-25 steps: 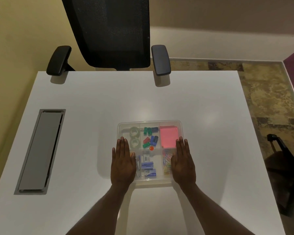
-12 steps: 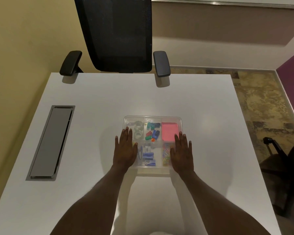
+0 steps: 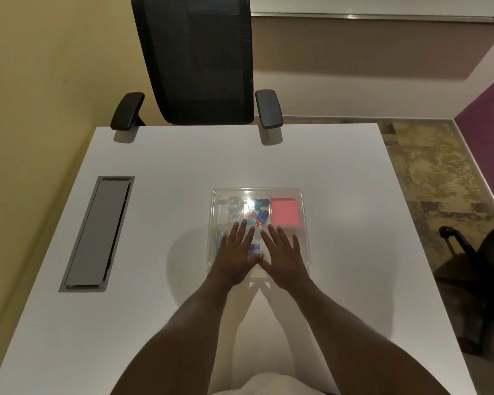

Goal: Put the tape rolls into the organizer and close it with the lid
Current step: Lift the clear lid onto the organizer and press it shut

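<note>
Head view: both hands lie flat, fingers spread, gripping nothing, on the lid of the organizer at table centre; left hand at 7 o'clock, right hand at 5. Tape rolls, blurred, probably sit at 11.

Left hand, right hand hide organizer near compartments; tape rolls blurred under glare.
</note>
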A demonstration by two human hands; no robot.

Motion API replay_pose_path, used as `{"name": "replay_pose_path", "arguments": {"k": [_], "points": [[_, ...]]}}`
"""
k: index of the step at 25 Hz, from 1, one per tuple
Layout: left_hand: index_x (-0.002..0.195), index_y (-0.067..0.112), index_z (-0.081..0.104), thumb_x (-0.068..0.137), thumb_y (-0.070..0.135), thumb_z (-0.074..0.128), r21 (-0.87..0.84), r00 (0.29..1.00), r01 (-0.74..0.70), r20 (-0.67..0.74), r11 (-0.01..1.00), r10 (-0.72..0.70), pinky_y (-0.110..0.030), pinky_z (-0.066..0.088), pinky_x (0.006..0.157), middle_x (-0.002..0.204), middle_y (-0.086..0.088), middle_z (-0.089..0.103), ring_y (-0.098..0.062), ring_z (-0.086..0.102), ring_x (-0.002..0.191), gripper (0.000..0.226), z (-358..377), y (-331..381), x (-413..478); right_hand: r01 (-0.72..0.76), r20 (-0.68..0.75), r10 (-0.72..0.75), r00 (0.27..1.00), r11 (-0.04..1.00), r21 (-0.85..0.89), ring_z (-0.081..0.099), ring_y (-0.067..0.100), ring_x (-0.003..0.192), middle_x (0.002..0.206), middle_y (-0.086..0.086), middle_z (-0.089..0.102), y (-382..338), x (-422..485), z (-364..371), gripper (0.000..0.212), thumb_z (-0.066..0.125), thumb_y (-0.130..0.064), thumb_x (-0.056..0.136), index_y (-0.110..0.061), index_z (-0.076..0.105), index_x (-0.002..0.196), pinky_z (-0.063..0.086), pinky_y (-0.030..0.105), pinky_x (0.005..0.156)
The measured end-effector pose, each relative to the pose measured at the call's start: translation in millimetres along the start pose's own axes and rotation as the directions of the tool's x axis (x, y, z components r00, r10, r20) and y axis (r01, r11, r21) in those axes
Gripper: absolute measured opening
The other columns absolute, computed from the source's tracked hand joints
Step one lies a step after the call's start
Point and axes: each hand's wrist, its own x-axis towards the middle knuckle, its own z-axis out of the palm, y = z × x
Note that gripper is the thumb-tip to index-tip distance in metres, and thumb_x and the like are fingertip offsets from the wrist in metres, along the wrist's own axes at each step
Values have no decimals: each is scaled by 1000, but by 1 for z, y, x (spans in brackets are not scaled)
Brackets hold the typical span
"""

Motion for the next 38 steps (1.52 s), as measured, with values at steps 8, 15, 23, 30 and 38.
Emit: {"name": "replay_pose_path", "arguments": {"k": [8, 15, 23, 30, 38], "points": [[167, 24, -2, 104, 51, 50, 201, 989, 107, 76, 974, -124, -55, 1, 132, 174, -12, -13, -34, -12, 162, 86, 16, -3, -16, -43, 103, 51, 993, 996, -77, -9, 27, 160, 173, 2, -6, -1, -4, 7, 77, 39, -64, 100, -34, 7, 163, -7, 54, 129], [167, 25, 0, 105, 44, 53, 228, 990, 123, 44, 966, -136, -50, 5, 132, 175, -12, -8, -33, -8, 162, 84, 22, -4, -13, -37, 101, 46, 994, 995, -90, -8, 27, 160, 173, 4, -6, 1, -2, 10, 76, 41, -62, 100, -34, 7, 163, -7, 55, 129], [167, 26, 4, 104, 44, 54, 180, 990, 133, 30, 975, -141, -49, 5, 131, 175, -10, -6, -31, -6, 163, 82, 8, 0, 27, -47, 90, 53, 995, 997, -69, -4, 26, 160, 173, 2, -2, 17, 34, -7, 76, 45, -60, 100, -34, 11, 162, -4, 53, 129], [167, 24, 7, 104, 41, 56, 192, 990, 139, 4, 971, -142, -47, 9, 132, 175, -12, -2, -31, -3, 163, 82, -11, -2, 80, -17, 78, 27, 997, 993, -120, -4, 25, 160, 173, 3, -3, 37, 83, -26, 75, 41, -62, 100, -34, 9, 163, -2, 52, 130], [167, 24, 12, 103, 40, 61, 191, 991, 130, -38, 973, -125, -48, 13, 131, 175, -12, 3, -32, 2, 163, 82, -29, -9, 128, -23, 55, 27, 998, 996, -86, 6, 26, 160, 173, 3, 7, 48, 133, -45, 74, 51, -57, 100, -33, 18, 162, 3, 52, 129]]}}
